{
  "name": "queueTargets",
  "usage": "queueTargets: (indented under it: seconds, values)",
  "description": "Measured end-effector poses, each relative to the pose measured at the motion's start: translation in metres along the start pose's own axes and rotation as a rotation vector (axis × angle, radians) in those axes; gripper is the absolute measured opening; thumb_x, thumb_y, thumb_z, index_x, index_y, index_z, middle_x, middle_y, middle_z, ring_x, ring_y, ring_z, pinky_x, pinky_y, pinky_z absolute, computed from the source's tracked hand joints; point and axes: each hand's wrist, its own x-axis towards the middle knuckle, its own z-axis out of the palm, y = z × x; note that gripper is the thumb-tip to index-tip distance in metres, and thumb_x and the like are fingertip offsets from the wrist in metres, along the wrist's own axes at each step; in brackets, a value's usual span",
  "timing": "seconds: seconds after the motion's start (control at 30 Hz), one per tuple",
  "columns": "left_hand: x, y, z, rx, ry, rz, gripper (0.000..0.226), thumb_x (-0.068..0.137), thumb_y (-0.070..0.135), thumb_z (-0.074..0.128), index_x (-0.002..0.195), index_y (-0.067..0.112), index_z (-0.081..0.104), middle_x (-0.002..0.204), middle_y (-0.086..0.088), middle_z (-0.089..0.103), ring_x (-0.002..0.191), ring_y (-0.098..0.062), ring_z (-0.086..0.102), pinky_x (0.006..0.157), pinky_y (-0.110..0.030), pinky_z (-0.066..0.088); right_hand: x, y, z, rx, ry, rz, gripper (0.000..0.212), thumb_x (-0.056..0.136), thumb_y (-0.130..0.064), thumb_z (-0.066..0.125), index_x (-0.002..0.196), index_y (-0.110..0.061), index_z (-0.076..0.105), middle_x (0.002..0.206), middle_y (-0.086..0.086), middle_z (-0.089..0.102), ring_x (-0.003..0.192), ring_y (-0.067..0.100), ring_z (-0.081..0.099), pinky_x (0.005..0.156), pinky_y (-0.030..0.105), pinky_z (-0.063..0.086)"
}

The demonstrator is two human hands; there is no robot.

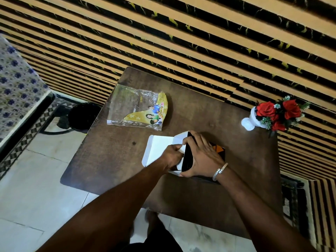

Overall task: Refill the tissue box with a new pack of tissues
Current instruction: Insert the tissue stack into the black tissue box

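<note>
Refill near its end: we are at the open end of the tissue box [217, 151].

The clear wrapper [138, 108] lies flat and seemingly empty on the counter [200, 115], so we judge the tissues already inside. Our right hand [201, 157] clasps the box; our left hand [172, 157] pinches a white side flap [160, 148]. Closing remains. Our hands hide the opening, so the tissues themselves go unseen.

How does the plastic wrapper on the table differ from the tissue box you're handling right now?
The plastic wrapper is clear with a yellow printed panel; the tissue box is dark with white flaps. The wrapper lies flat and untouched; the box is held by the left hand and right hand, its end open. Both rest on the brown table.
</note>
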Motion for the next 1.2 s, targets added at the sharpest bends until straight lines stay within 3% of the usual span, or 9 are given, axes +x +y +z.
queueTargets:
  seconds: [0.2,0.37,0.63,0.77,0.87,0.97,1.07,1.13,1.2]
  values:
    - [0.001,-0.009,-0.013,-0.026,0.052,0.053,0.031,0.080,0.010,0.064,0.109,0.018,0.072,0.104,-0.013,0.076,0.097,-0.039,0.069,0.072,-0.036,0.051,0.001,0.004,-0.007,0.013,0.014,0.022,0.099,0.046,-0.071,0.076,0.125,-0.025,0.037,0.157,0.008,0.023,0.143,0.028,0.028,0.113,0.038,0.031]
    - [-0.001,-0.018,-0.021,0.325,0.164,0.229,0.029,0.088,0.029,0.064,0.115,0.018,0.065,0.111,-0.001,0.072,0.100,-0.022,0.066,0.091,-0.038,0.052,0.007,-0.001,-0.006,0.005,-0.035,0.016,0.101,0.049,-0.068,0.078,0.130,-0.026,0.035,0.159,0.007,0.020,0.145,0.029,0.024,0.116,0.041,0.027]
    - [-0.001,-0.020,-0.034,0.918,0.531,0.475,0.033,0.087,0.046,0.062,0.096,0.014,0.063,0.093,-0.006,0.067,0.094,-0.025,0.058,0.076,-0.040,0.049,0.012,-0.007,-0.001,-0.036,-0.062,-0.008,0.107,0.047,-0.068,0.078,0.134,-0.026,0.034,0.157,0.009,0.021,0.143,0.031,0.026,0.118,0.044,0.026]
    - [-0.001,-0.024,-0.046,1.193,0.331,0.956,0.017,0.088,0.030,0.056,0.088,0.015,0.065,0.086,-0.005,0.065,0.085,-0.027,0.060,0.072,-0.038,0.049,0.014,-0.005,0.002,-0.087,-0.082,-0.027,0.110,0.047,-0.070,0.076,0.138,-0.026,0.031,0.159,0.012,0.020,0.144,0.034,0.026,0.120,0.045,0.025]
    - [0.008,-0.034,-0.056,1.471,0.100,1.210,0.034,0.083,0.019,0.059,0.115,0.014,0.070,0.121,-0.007,0.069,0.118,-0.030,0.061,0.102,-0.041,0.048,0.014,-0.003,0.006,-0.138,-0.103,-0.064,0.113,0.047,-0.069,0.075,0.139,-0.025,0.029,0.156,0.014,0.024,0.142,0.036,0.030,0.118,0.046,0.028]
    - [0.016,-0.032,-0.062,1.751,-0.150,1.135,0.053,0.088,0.016,0.050,0.141,0.012,0.052,0.152,-0.012,0.046,0.146,-0.030,0.036,0.122,-0.049,0.018,0.013,0.000,0.008,-0.157,-0.140,-0.071,0.119,0.048,-0.070,0.076,0.143,-0.027,0.021,0.159,0.014,0.020,0.145,0.037,0.025,0.120,0.049,0.026]
    - [0.019,-0.025,-0.053,1.890,-0.305,0.995,0.051,0.090,0.011,0.054,0.141,0.010,0.051,0.151,-0.013,0.048,0.146,-0.030,0.036,0.123,-0.047,0.017,0.012,-0.003,0.015,-0.157,-0.161,-0.100,0.120,0.051,-0.072,0.074,0.148,-0.028,0.020,0.159,0.015,0.021,0.145,0.038,0.024,0.119,0.052,0.024]
    - [0.012,-0.017,-0.043,1.865,-0.377,0.734,0.045,0.097,0.014,0.048,0.142,0.009,0.048,0.154,-0.012,0.043,0.145,-0.029,0.035,0.120,-0.039,0.019,0.012,-0.010,0.020,-0.155,-0.172,-0.128,0.117,0.058,-0.068,0.075,0.151,-0.031,0.015,0.159,0.017,0.019,0.147,0.040,0.021,0.121,0.053,0.017]
    - [0.006,0.000,0.000,1.927,-0.231,0.361,0.063,0.092,0.012,0.059,0.149,0.006,0.033,0.158,-0.016,0.031,0.147,-0.032,0.026,0.119,-0.044,0.017,0.012,-0.016,0.026,-0.154,-0.222,-0.143,0.116,0.065,-0.054,0.079,0.154,-0.034,0.007,0.161,0.019,0.013,0.149,0.041,0.013,0.123,0.053,0.009]
